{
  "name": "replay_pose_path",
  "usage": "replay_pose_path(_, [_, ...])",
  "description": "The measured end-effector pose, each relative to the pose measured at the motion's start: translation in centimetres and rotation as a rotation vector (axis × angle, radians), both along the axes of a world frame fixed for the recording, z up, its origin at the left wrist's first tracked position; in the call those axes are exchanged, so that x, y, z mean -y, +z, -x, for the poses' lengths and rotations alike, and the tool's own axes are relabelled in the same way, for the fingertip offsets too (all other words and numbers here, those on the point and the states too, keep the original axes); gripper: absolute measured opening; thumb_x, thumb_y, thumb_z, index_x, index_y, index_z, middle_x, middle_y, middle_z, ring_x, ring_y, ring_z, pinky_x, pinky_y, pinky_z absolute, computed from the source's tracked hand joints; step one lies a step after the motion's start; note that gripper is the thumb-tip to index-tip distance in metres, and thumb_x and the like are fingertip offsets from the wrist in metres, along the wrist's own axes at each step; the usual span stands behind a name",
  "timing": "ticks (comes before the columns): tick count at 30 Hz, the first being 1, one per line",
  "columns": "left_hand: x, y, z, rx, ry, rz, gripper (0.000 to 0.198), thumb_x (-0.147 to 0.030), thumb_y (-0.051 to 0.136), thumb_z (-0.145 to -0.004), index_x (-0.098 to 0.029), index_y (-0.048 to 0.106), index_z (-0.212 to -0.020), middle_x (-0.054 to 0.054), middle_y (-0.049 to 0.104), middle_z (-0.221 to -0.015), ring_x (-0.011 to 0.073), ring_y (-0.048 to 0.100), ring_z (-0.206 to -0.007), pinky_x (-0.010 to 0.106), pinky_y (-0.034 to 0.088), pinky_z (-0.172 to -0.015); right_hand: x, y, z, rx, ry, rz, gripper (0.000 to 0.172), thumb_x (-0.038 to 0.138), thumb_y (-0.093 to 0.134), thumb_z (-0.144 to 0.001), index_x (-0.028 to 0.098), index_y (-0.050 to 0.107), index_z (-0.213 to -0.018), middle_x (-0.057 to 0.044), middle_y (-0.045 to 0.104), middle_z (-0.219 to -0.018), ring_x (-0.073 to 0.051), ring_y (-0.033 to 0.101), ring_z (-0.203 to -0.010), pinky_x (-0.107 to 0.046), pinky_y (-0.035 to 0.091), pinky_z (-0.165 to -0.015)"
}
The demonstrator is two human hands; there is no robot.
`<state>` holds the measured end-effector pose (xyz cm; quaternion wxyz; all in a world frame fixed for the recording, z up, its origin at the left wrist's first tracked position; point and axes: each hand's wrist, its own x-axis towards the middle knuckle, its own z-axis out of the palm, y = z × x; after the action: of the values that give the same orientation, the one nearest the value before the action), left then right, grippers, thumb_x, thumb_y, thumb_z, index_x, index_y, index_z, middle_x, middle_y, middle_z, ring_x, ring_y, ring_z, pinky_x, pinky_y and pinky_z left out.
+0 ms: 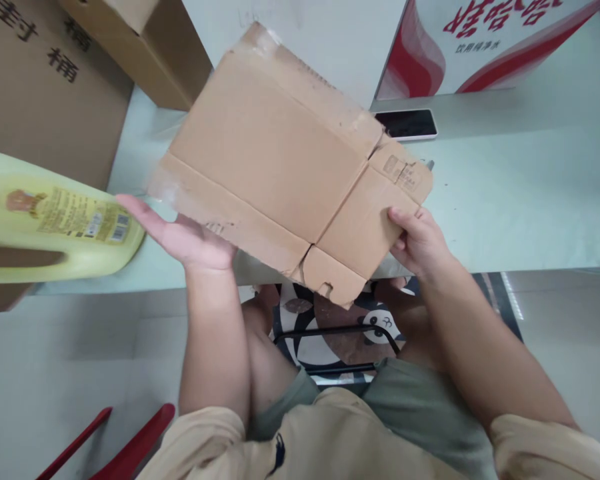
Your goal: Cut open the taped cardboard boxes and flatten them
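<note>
A flattened, creased cardboard box (pixel 285 167) with torn tape edges is being held tilted above the pale table (pixel 520 193). It is being pinched at its right flap by the right hand (pixel 420 243), while its lower left edge is being supported by the open, flat left hand (pixel 185 233). A glossy yellow plastic jug (pixel 50 223) is lying just beside that hand.

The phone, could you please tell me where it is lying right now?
In the head view the phone lies flat on the pale table, right of centre, just beyond the flattened cardboard box and below the red-and-white carton.
</note>
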<state>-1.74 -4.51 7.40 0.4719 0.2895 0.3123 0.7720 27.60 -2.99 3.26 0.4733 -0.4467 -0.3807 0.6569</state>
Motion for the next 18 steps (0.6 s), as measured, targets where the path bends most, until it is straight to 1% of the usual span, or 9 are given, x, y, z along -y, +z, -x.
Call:
replay_pose_path(2, [-0.1,0.1,0.0,0.014,-0.005,0.088,0.046,-0.046,0.034,-0.108,-0.02,0.068,-0.124,0.006,0.074,-0.133,0.0229,0.049,-0.152,0.041,0.043,-0.126,0.1,0.2,0.1,0.002,-0.04,0.011,0.058,0.06,0.098,-0.052,0.02,0.06,-0.073,0.007,0.055,-0.053,-0.002,0.032,-0.034,-0.016,0.025,-0.029])
replay_pose_path(3, [-0.2,0.1,0.0,0.042,0.016,0.152,0.039,-0.038,0.037,-0.108,-0.02,0.07,-0.118,0.007,0.075,-0.131,0.022,0.047,-0.153,0.04,0.043,-0.126,0.3,0.2,0.1,0.014,-0.017,0.026,0.06,0.061,0.098,-0.051,0.02,0.061,-0.075,0.007,0.057,-0.055,-0.003,0.037,-0.035,-0.016,0.029,-0.029])
replay_pose_path(5, [-0.5,-0.1,0.2,0.108,0.071,0.246,0.036,-0.026,0.036,-0.107,-0.019,0.071,-0.108,0.007,0.077,-0.126,0.0185,0.044,-0.156,0.035,0.043,-0.126,0.7,0.2,-0.1,0.058,0.145,0.07,0.062,0.066,0.095,-0.053,0.02,0.062,-0.076,0.004,0.06,-0.055,-0.007,0.048,-0.037,-0.018,0.038,-0.031])
replay_pose_path(8, [-1.0,-0.3,0.3,0.142,0.081,0.262,0.04,-0.026,0.032,-0.109,-0.02,0.071,-0.101,0.006,0.078,-0.122,0.017,0.046,-0.154,0.033,0.045,-0.124,1.4,0.2,-0.3,0.121,0.416,0.101,0.062,0.072,0.088,-0.064,0.018,0.062,-0.075,0.001,0.059,-0.051,-0.011,0.055,-0.039,-0.02,0.042,-0.033])
replay_pose_path(10, [-1.1,-0.4,0.4,0.109,0.07,0.261,0.034,-0.027,0.038,-0.106,-0.022,0.071,-0.098,0.005,0.079,-0.12,0.0188,0.053,-0.148,0.034,0.048,-0.121,1.7,0.3,-0.2,0.134,0.441,0.07,0.06,0.072,0.085,-0.069,0.017,0.063,-0.076,0.001,0.058,-0.05,-0.011,0.053,-0.038,-0.021,0.041,-0.032])
replay_pose_path(12, [-1.1,-0.5,0.4,0.09,0.057,0.303,0.025,-0.03,0.047,-0.101,-0.024,0.07,-0.095,0.005,0.078,-0.12,0.0214,0.061,-0.14,0.035,0.053,-0.114,1.8,0.4,0.1,0.144,0.341,0.009,0.059,0.071,0.086,-0.07,0.017,0.062,-0.074,0.002,0.056,-0.048,-0.01,0.051,-0.036,-0.022,0.042,-0.034])
replay_pose_path(14, [-1.1,-0.6,0.5,0.107,0.034,0.385,0.02,-0.034,0.052,-0.095,-0.024,0.069,-0.096,0.005,0.076,-0.122,0.023,0.067,-0.129,0.035,0.06,-0.101,1.8,0.6,0.3,0.171,0.186,-0.054,0.058,0.07,0.087,-0.068,0.019,0.06,-0.07,0.003,0.054,-0.047,-0.01,0.05,-0.036,-0.022,0.043,-0.035])
replay_pose_path(16, [-1.2,-0.7,0.6,0.136,0.021,0.447,0.02,-0.038,0.055,-0.092,-0.024,0.068,-0.097,0.005,0.075,-0.122,0.0228,0.071,-0.117,0.032,0.062,-0.086,1.5,0.7,0.2,0.187,-0.045,-0.13,0.057,0.069,0.089,-0.065,0.021,0.059,-0.072,0.003,0.054,-0.051,-0.009,0.048,-0.036,-0.023,0.042,-0.034])
replay_pose_path(18, [-1.4,-0.7,0.6,0.151,0.017,0.462,0.021,-0.04,0.055,-0.091,-0.024,0.068,-0.095,0.005,0.076,-0.116,0.0215,0.074,-0.104,0.03,0.062,-0.077,1.0,0.5,-0.8,0.2,-0.35,-0.219,0.06,0.067,0.093,-0.058,0.023,0.058,-0.078,0.003,0.057,-0.06,-0.008,0.047,-0.036,-0.024,0.042,-0.034])
